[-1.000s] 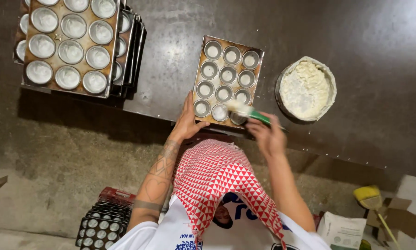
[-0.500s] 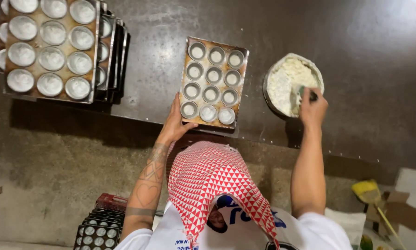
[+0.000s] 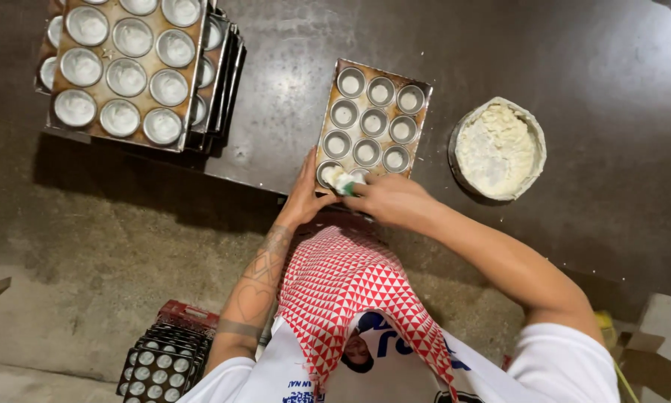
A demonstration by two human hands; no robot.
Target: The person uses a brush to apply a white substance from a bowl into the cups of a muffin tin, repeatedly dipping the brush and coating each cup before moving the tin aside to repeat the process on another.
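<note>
The right hand (image 3: 391, 200) is closed around a small brush (image 3: 341, 181), its tip in the near-left cup of the muffin tray (image 3: 417, 130). The left hand (image 3: 303, 195) lies flat on the tray's near-left edge (steadying, not gripping); the tray's long axis runs away from the person, the bowl of white paste (image 3: 497, 148) to its right.

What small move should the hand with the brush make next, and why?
Probably sweep the green-handled brush to the neighbouring cup. The right hand holds it over the near corner cup of the twelve-cup metal muffin tray, which the left hand steadies; other cups already look whitened.
</note>
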